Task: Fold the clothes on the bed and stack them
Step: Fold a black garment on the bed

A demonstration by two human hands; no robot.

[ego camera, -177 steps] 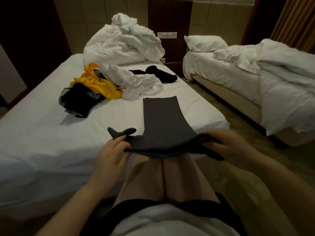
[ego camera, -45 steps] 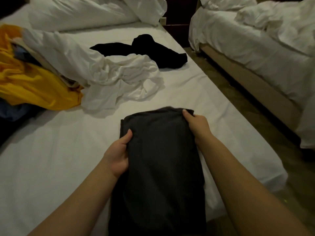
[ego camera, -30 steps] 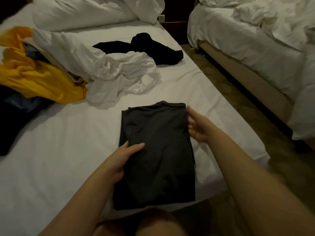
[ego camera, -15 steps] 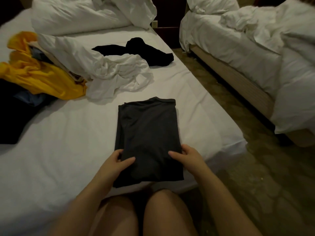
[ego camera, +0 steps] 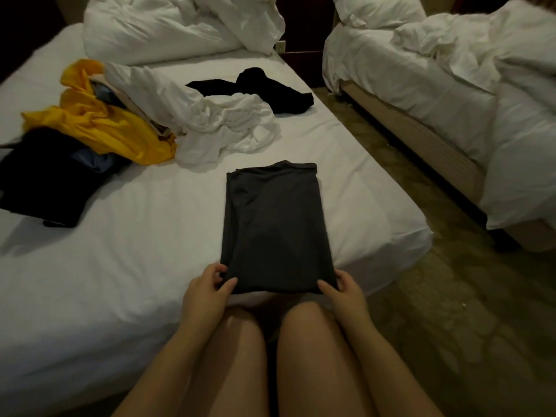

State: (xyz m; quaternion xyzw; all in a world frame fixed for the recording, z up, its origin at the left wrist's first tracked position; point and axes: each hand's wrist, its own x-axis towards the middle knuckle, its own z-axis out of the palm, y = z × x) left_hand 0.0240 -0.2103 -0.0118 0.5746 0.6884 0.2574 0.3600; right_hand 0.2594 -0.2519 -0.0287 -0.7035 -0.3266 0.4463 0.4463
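A dark grey garment [ego camera: 275, 227] lies folded into a long rectangle near the foot edge of the white bed [ego camera: 126, 251]. My left hand [ego camera: 206, 291] pinches its near left corner and my right hand [ego camera: 344, 291] pinches its near right corner. Farther up the bed lie a crumpled white garment [ego camera: 216, 121], a black garment [ego camera: 258, 88], a yellow garment [ego camera: 99, 124] and a dark pile with some blue cloth [ego camera: 45, 173], all unfolded.
A bunched white duvet [ego camera: 180, 22] fills the head of the bed. A second bed [ego camera: 436, 85] with rumpled white bedding stands to the right across a strip of patterned carpet [ego camera: 451, 296]. My bare knees show below the bed's edge.
Both hands slid down the grey garment from its far end and sides to its near corners and now grip them. The view pulled back from the bed.
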